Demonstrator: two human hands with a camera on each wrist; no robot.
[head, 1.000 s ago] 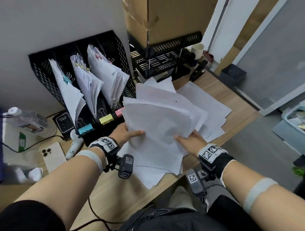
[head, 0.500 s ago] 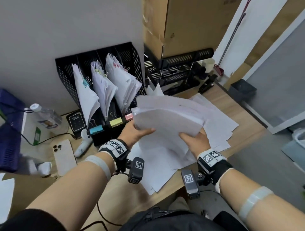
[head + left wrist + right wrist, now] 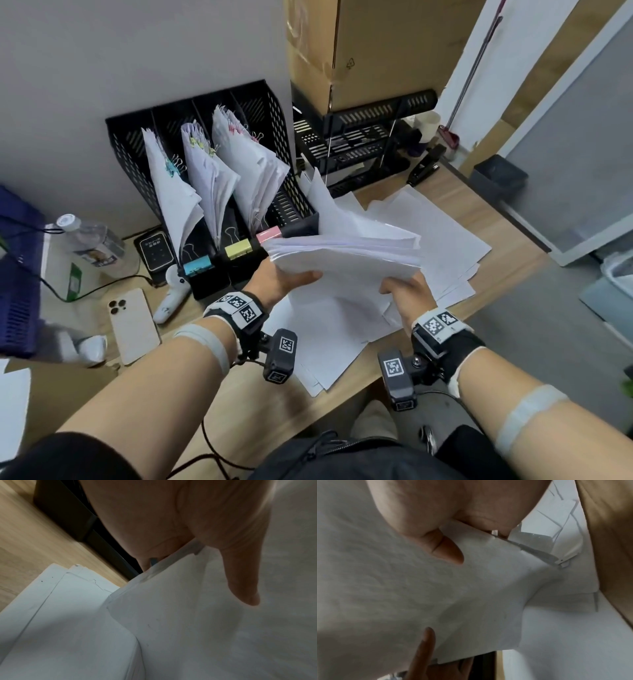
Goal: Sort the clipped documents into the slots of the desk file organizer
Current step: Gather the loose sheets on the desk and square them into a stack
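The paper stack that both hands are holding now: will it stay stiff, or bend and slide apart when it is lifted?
The paper stack is probably floppy: its far end fans apart. Sheets may slip, since no clip shows on it. It seems to need both the left hand and right hand.

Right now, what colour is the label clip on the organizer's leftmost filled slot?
Blue label clip, clearest in the head view.
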